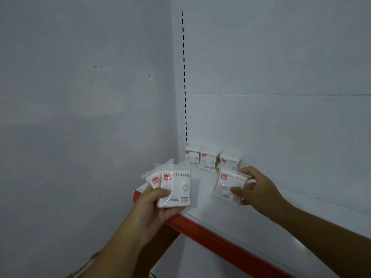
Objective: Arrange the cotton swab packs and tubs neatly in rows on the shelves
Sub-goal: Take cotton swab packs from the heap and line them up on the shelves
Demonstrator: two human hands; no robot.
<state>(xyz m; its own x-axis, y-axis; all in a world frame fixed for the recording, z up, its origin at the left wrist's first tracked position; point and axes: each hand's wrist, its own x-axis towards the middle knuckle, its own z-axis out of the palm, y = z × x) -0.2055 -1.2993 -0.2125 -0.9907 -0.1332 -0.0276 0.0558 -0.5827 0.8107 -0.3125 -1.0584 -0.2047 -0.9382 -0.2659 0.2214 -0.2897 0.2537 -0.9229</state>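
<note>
Counting three swab packs (208, 160) rowed mid-frame on the shelf (202, 197); left hand (152, 205) fingers (160, 192) grip a bunch (176, 187), two at least, right hand (259, 189) pinches one pack (226, 185).

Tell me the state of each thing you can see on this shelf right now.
Back-row cotton swab packs: three, upright, side by side against the back panel.
Single pack: tilted, pinched by right hand.
Bundle of packs: fanned, gripped in left hand.
</note>
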